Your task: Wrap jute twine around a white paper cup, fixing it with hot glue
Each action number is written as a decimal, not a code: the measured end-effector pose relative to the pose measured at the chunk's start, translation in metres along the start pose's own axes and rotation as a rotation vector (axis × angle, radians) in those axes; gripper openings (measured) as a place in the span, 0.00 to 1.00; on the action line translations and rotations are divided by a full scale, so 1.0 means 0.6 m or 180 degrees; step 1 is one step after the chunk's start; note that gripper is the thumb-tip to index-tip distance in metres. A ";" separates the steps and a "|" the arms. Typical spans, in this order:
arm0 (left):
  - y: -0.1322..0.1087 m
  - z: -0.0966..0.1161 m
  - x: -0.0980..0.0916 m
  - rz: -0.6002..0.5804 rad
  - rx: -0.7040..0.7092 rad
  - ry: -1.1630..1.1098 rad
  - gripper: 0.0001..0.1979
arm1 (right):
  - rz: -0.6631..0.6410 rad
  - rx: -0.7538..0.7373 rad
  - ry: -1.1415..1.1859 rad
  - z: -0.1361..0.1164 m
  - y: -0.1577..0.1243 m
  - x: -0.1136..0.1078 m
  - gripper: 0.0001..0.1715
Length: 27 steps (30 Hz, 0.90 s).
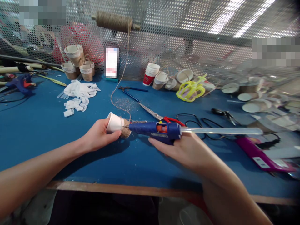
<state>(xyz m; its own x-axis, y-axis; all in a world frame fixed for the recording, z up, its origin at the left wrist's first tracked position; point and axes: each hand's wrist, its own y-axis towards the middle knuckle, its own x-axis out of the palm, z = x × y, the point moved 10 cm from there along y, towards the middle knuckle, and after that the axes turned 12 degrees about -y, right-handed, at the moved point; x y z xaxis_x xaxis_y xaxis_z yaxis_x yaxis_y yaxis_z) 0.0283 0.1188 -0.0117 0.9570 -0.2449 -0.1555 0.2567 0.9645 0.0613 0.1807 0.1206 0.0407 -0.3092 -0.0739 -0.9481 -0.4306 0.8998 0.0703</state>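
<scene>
My left hand [99,136] is closed around a white paper cup [114,122] lying on its side, its base partly wound with brown twine [126,131]. My right hand [185,150] grips a blue hot glue gun [157,129] whose nozzle points left at the twine on the cup. A clear glue stick [222,130] sticks out of the gun's back to the right. The twine runs up from the cup to a spool [114,22] hung on the mesh wall.
Scissors [152,114] with red handles lie just behind the gun on the blue table [47,125]. White paper scraps [78,93], twine-wrapped cups [77,62], stacked cups [150,74], a yellow holder [191,90], a second glue gun [21,83], black cables and a purple package [260,156] surround them.
</scene>
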 end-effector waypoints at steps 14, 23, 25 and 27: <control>-0.005 0.004 -0.005 0.0081 0.0120 0.0523 0.16 | 0.0054 0.0055 0.0042 -0.003 0.008 -0.009 0.12; -0.006 0.010 -0.001 0.0041 0.0185 0.0517 0.17 | -0.0071 -0.0023 0.0140 -0.006 0.008 -0.009 0.10; -0.007 0.011 -0.001 0.0039 0.0199 0.0503 0.17 | -0.0111 -0.0028 0.0188 -0.007 0.008 -0.009 0.10; -0.007 0.011 -0.003 0.0050 0.0204 0.0516 0.17 | -0.0160 0.0033 0.0222 -0.006 0.010 -0.008 0.12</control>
<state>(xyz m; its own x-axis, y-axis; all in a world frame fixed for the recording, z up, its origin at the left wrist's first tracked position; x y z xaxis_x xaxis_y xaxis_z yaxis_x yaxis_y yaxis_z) 0.0266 0.1146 -0.0051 0.9280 -0.2057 -0.3107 0.2550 0.9586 0.1268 0.1767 0.1247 0.0465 -0.3458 -0.1485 -0.9265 -0.4383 0.8986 0.0196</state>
